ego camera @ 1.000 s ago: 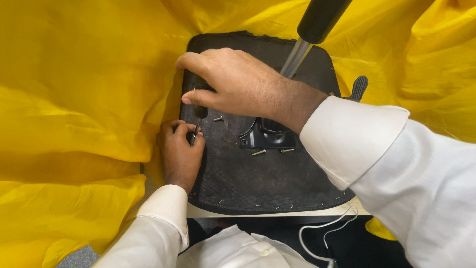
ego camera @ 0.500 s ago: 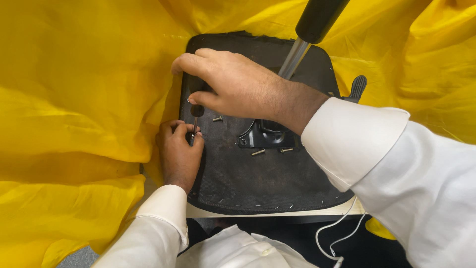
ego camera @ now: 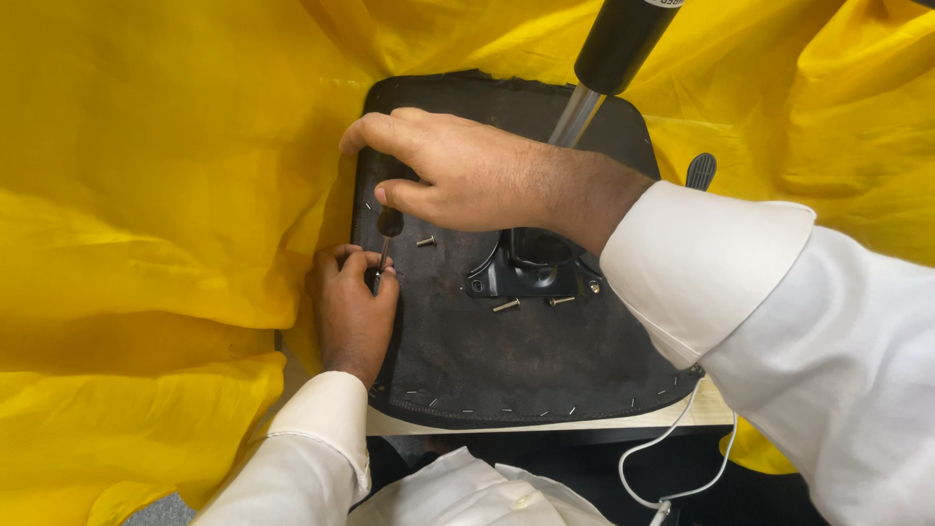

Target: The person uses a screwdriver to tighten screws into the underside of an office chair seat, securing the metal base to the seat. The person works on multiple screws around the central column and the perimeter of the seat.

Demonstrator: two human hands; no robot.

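Observation:
A black chair seat underside (ego camera: 506, 360) lies flat, edged with staples. My right hand (ego camera: 467, 175) grips the dark handle of a screwdriver (ego camera: 388, 226), whose thin shaft points down at the seat's left edge. My left hand (ego camera: 351, 307) pinches the shaft's tip, fingers closed around it near the seat's rim. A black metal mounting bracket (ego camera: 526, 268) sits at the seat's middle, with a chrome gas-lift column (ego camera: 577, 112) rising from it. Three loose screws (ego camera: 506, 305) lie on the seat near the bracket.
Yellow cloth (ego camera: 146, 224) covers the surface all around the seat. A black lever knob (ego camera: 700, 169) pokes out at the right. A white cable (ego camera: 672, 458) hangs below the seat's near edge. Light wood (ego camera: 545, 424) shows under the front edge.
My right hand has shifted slightly on the screwdriver handle, fingers curling further over it. My left hand stays at the tip. The seat and screws have not moved.

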